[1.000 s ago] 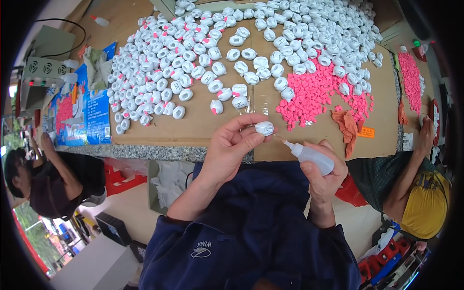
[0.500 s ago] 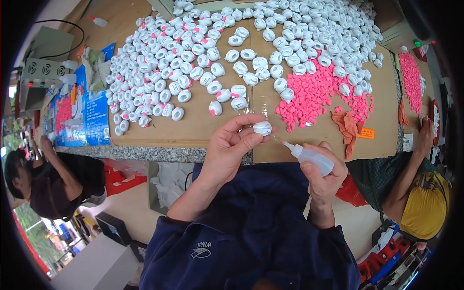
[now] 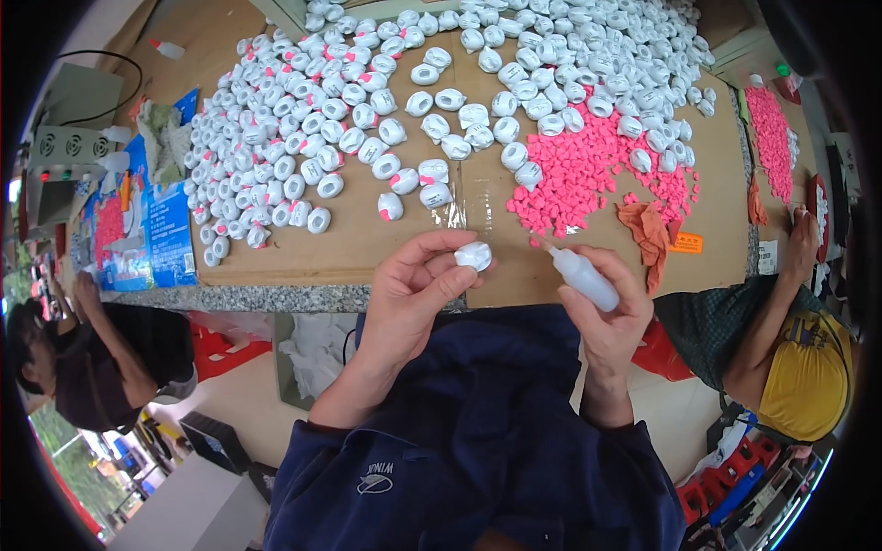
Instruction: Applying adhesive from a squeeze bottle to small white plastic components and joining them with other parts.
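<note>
Between the thumb and fingers of my left hand (image 3: 418, 286) is a small white rounded plastic piece (image 3: 474, 256), held above the table's near edge. My right hand (image 3: 610, 308) grips a translucent squeeze bottle (image 3: 586, 279) whose thin nozzle points up and to the left. The nozzle tip is apart from the white piece. Beyond my hands lies a heap of small bright pink pieces (image 3: 565, 184). White pieces with pink parts on them (image 3: 276, 138) spread over the left of the table, and a dense pile of white pieces (image 3: 588, 46) covers the far right.
Cardboard (image 3: 367, 262) covers the table, with a granite edge (image 3: 248, 298) in front. An orange cloth (image 3: 646, 241) lies beside an orange label (image 3: 686, 242). Another small bottle (image 3: 167, 49) rests at the far left. Co-workers sit on the left (image 3: 101, 358) and right (image 3: 781, 367).
The bottle's nozzle has drawn away to the right from the white piece. My left hand has turned the piece slightly and moved a little left. The whole view has shifted slightly.
</note>
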`<action>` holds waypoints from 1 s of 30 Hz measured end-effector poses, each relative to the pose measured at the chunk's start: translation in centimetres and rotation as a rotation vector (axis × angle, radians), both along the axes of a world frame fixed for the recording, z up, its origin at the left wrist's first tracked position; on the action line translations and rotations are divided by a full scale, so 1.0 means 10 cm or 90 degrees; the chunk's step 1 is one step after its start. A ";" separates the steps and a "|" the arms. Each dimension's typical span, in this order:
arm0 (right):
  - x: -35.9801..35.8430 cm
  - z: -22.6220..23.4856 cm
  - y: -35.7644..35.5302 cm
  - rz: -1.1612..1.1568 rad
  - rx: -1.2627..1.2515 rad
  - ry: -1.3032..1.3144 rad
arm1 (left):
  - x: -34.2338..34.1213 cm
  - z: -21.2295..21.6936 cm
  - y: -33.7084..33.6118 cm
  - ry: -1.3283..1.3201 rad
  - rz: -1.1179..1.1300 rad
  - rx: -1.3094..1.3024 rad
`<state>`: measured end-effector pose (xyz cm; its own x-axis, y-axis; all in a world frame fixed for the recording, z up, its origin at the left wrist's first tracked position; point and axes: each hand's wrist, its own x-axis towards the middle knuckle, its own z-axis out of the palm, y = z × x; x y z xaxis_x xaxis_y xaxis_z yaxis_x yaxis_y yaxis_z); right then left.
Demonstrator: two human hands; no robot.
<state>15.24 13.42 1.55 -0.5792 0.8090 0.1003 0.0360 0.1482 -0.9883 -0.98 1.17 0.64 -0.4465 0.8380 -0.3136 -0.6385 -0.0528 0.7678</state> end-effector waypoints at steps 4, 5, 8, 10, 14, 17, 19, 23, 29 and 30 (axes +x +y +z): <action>-0.09 -0.03 0.01 0.030 0.228 -0.095 | 0.07 0.03 -0.09 -0.002 0.002 -0.013; -0.12 -0.06 -0.02 0.025 0.231 -0.100 | 0.09 0.03 -0.11 -0.004 -0.001 -0.014; -0.20 -0.22 -0.08 -0.005 0.222 -0.104 | 0.14 -0.02 -0.13 0.006 -0.015 -0.027; -0.23 -0.22 -0.11 -0.010 0.184 -0.089 | 0.15 -0.05 -0.14 0.001 -0.028 -0.005; -0.10 -0.12 -0.03 -0.049 0.151 -0.102 | 0.16 -0.05 -0.16 -0.003 -0.032 0.004; -0.03 -0.10 0.17 -0.129 0.291 -0.188 | 0.19 0.01 -0.13 0.004 -0.033 -0.024; -0.06 -0.14 0.25 -0.161 0.350 -0.248 | 0.21 0.00 -0.12 0.000 -0.041 -0.028; -0.11 -0.14 0.28 -0.146 0.370 -0.288 | 0.24 0.01 -0.09 0.008 -0.063 -0.029; 0.14 0.10 -0.03 0.024 -0.020 -0.109 | 0.31 -0.04 -0.07 0.084 -0.046 -0.001; 0.14 0.11 -0.08 0.064 -0.060 -0.094 | 0.31 -0.05 -0.06 0.083 -0.047 -0.002</action>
<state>16.61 12.63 2.69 -0.6599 0.7485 -0.0656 0.1717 0.0652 -0.9830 2.16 0.58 0.19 -0.4206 0.8693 -0.2594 -0.5353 -0.0069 0.8446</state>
